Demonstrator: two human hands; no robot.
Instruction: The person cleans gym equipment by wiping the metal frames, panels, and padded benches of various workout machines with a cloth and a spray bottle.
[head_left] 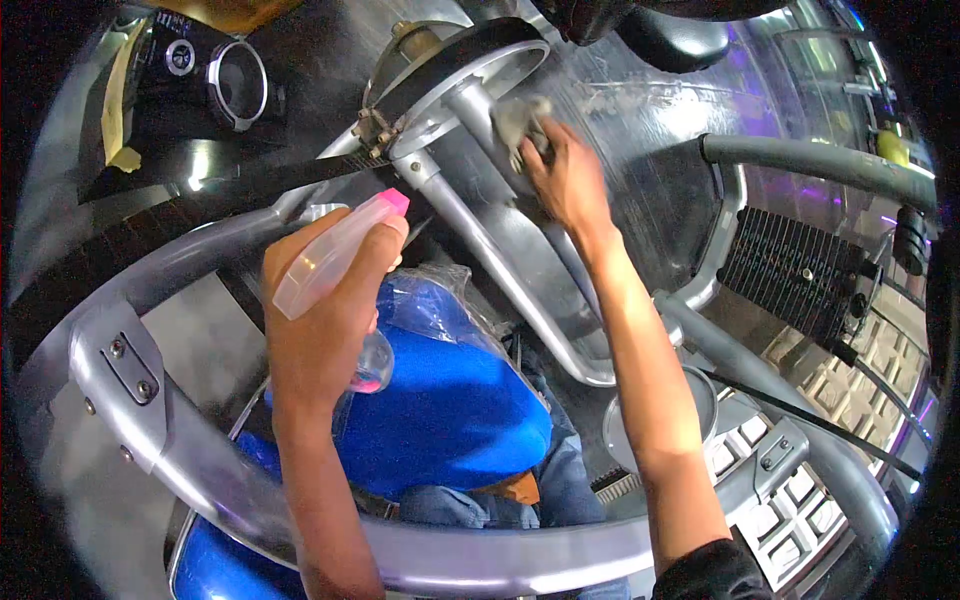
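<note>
My left hand (325, 310) is closed round a translucent spray bottle (338, 258) with a pink nozzle, which points up and to the right. Its round lower part shows below the fingers. Farther forward, my right hand (568, 180) presses a grey cloth (520, 125) against a thick silver tube (478, 118). That tube runs down from beneath a round black-rimmed wheel (455, 75). Slight blur covers the cloth and fingers.
A curved silver frame (480, 560) crosses the foreground. Below my hands is a blue padded seat (450, 410) partly under clear plastic. A black panel with a round ring (238, 85) stands upper left, a black grille (790, 260) at right, and a round grey disc (640, 450) beside my right forearm.
</note>
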